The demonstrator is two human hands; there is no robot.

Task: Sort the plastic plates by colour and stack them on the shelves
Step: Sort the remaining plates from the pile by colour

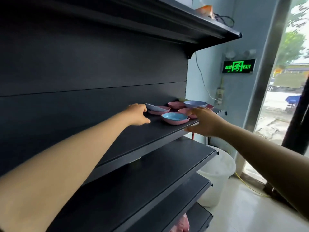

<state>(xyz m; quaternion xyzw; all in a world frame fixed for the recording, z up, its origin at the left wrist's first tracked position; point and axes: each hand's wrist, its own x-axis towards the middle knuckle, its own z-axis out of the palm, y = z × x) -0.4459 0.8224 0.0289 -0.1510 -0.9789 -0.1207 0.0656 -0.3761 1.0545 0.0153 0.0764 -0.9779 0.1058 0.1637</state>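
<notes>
Plates sit mixed on the shelf, toward its far end, beyond both hands. Left hand, fingers loosely curled and holding nothing, touches the tilted blue plate; right hand, open, nears the pink plate.

Your plates sit on a dark shelf, bunched toward its right end. Nearest the front edge a blue plate is nested in a pink plate. Left of it a pale plate leans tilted on another pink one. Behind stand more pink plates, one bearing a lilac plate. The shelf's left stretch is bare board.
</notes>
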